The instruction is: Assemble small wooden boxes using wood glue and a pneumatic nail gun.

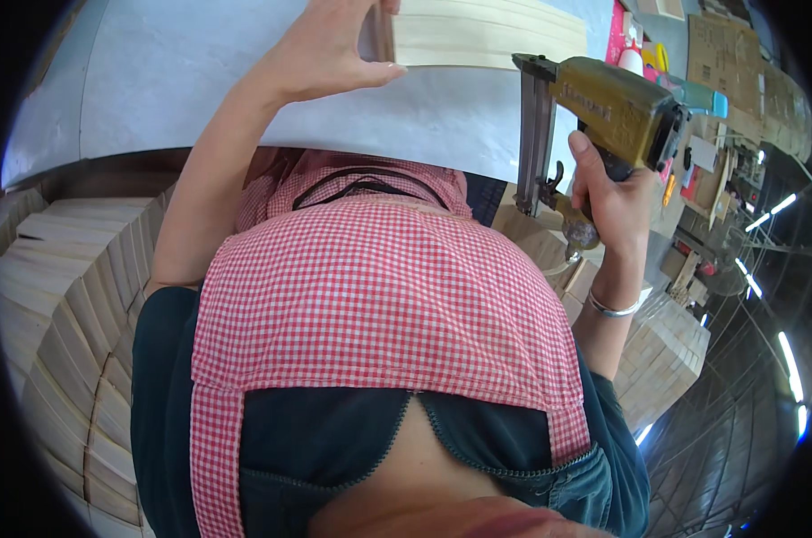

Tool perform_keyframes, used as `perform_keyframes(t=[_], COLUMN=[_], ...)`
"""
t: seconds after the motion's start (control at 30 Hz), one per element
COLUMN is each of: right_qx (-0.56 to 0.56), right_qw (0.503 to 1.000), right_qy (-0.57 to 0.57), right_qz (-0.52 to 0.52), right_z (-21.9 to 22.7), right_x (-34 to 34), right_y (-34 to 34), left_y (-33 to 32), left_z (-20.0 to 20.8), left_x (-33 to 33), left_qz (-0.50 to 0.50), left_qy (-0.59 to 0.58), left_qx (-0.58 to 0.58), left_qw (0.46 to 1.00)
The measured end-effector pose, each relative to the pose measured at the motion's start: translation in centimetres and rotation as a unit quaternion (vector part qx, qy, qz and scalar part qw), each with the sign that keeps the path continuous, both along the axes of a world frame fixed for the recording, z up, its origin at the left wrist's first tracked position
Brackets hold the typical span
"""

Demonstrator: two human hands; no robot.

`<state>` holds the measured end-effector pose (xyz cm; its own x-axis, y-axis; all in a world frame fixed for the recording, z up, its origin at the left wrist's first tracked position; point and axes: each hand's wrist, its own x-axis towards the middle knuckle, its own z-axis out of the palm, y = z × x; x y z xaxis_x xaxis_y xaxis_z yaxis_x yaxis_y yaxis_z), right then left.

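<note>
A pale wooden piece (487, 34) lies on the light grey-blue worktop at the top of the view, partly cut off by the edge. My left hand (330, 54) is curled around its left end, thumb on the near side and fingertips on the far side; a thin upright end board (384, 36) shows between them. In my right hand (614, 193) is a yellowish-brown nail gun (617, 103), gripped by its handle. The gun's nose points left, close to the near right part of the wooden piece. Whether they touch, I cannot tell.
The worktop (182, 81) spans the top. Stacks of wooden boards (74, 332) rise at my left, and more stacked wood (666, 350) stands at lower right. A white bottle (631, 61), yellow scissors (661, 56) and cardboard boxes (724, 63) sit beyond the nail gun.
</note>
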<state>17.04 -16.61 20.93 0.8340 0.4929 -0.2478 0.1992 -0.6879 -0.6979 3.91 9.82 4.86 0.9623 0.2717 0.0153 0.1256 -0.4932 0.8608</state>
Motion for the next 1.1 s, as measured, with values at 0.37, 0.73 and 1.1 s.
perform_keyframes(t=[0.37, 0.73, 1.1], right_qx=[-0.039, -0.044, -0.081], right_qw=[0.993, 0.992, 0.990], right_qy=[0.055, 0.024, 0.018], right_qz=[0.094, 0.118, 0.117], right_z=[-0.7, -1.1, 0.3], right_x=[-4.2, -4.5, -3.2], right_y=[3.0, 3.8, 7.0], left_y=[-0.6, -0.5, -0.4], left_z=[-1.2, -1.7, -3.4], left_x=[-0.4, -0.3, -1.9], left_qz=[-0.004, -0.003, 0.132], left_qy=[-0.037, -0.056, -0.138], left_qx=[-0.128, -0.121, -0.151], left_qw=[0.991, 0.991, 0.970])
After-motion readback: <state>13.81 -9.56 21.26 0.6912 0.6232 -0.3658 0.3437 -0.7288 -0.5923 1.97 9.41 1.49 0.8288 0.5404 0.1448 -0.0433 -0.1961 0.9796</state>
